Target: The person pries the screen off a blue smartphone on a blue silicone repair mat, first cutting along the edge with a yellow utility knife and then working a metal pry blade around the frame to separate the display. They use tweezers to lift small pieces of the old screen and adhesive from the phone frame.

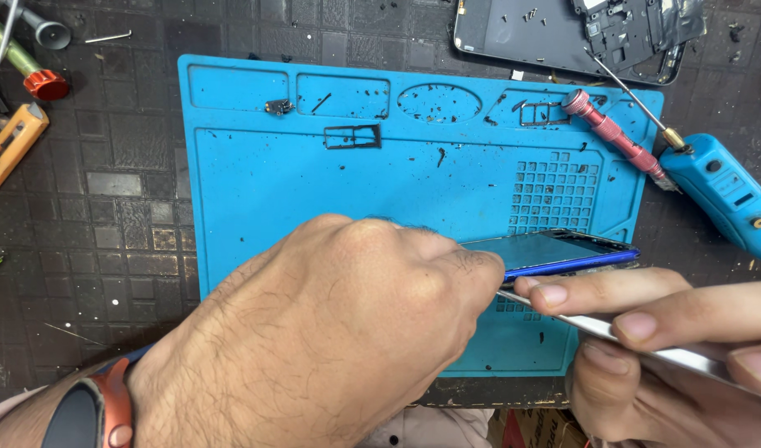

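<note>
Left hand [339,332] clamps the blue phone [563,253], right hand [671,348] pinches a metal pry tool [646,344] (one slip could crack glass).

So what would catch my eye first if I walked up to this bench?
Most likely the two hands low in the middle: the left hand grips a blue-edged phone while the right hand pushes a thin metal blade along the phone's edge. Under them lies a bright blue work mat dotted with tiny parts. At the top right sits another opened phone, with a pink screwdriver just below it.
</note>
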